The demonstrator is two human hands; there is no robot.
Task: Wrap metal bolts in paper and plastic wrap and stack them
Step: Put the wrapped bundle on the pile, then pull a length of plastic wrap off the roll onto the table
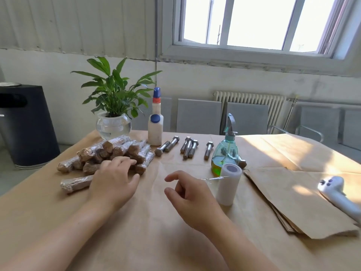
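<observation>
left hand (113,178) resting flat on wrapped bolt pile (109,153), fingers relaxed, right hand (187,194) hovering right of pile, fingers loosely curled, holding nothing

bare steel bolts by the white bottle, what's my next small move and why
Probably reach the empty right hand to the nearest bare steel bolt and bring it forward: the left hand rests on the wrapped bolt pile, and several bolts lie unwrapped.

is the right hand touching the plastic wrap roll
Apart. The head view shows the right hand hovering with loosely curled fingers, brown paper visible between it and the upright plastic wrap roll.
</observation>
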